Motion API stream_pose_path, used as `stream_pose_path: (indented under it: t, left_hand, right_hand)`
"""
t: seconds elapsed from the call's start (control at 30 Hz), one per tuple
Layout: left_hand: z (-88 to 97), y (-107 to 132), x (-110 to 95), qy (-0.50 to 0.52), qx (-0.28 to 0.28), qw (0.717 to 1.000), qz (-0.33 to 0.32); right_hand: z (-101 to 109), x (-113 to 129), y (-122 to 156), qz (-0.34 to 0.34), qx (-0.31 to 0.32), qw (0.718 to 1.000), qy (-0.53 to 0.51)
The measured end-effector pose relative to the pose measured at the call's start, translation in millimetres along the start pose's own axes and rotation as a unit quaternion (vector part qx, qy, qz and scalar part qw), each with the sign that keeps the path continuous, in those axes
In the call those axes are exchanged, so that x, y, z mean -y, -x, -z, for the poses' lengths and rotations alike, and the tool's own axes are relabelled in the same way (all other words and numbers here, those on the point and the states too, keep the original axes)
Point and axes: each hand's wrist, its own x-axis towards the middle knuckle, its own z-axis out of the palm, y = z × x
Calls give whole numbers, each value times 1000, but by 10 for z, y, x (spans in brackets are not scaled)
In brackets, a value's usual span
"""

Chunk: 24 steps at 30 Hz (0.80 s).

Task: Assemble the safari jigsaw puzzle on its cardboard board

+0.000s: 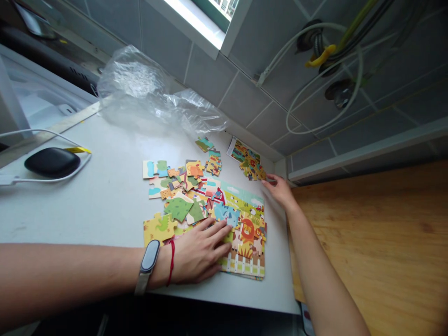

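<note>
My left hand [201, 250] lies palm down, fingers spread flat, over the lower left part of a farm-picture puzzle board [247, 267]. Loose jigsaw pieces with a lion [247, 233] and a blue animal [226, 213] rest on that board. Out by the wall, my right hand [279, 190] has its thumb and fingertips closed at the edge of a cluster of yellow puzzle pieces [252, 169]. That cluster partly overlaps a small picture card [241, 150]. Beside the board's left edge is a heap of mixed puzzle pieces [179, 206], some overlapping.
Crumpled clear plastic [140, 88] lies at the back of the white tabletop [87, 214]. A black rounded device [52, 162] with a white cable sits at left. Tiled wall [213, 84] bounds the back; a wooden surface [371, 233] adjoins at right.
</note>
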Motion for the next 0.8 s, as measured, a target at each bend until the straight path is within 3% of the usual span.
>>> stream_pose_path:
  t: [0.23, 0.57, 0.8]
  left_hand:
    - [-11, 9, 6, -4, 8, 1000, -1]
    - [40, -5, 16, -3, 12, 1000, -9]
    - [32, 5, 23, -1, -9, 1000, -8]
  right_hand:
    - [95, 27, -95, 3, 37, 996, 78]
    - [-53, 109, -657, -16, 101, 988, 117]
    - [79, -36, -644, -37, 130, 979, 155]
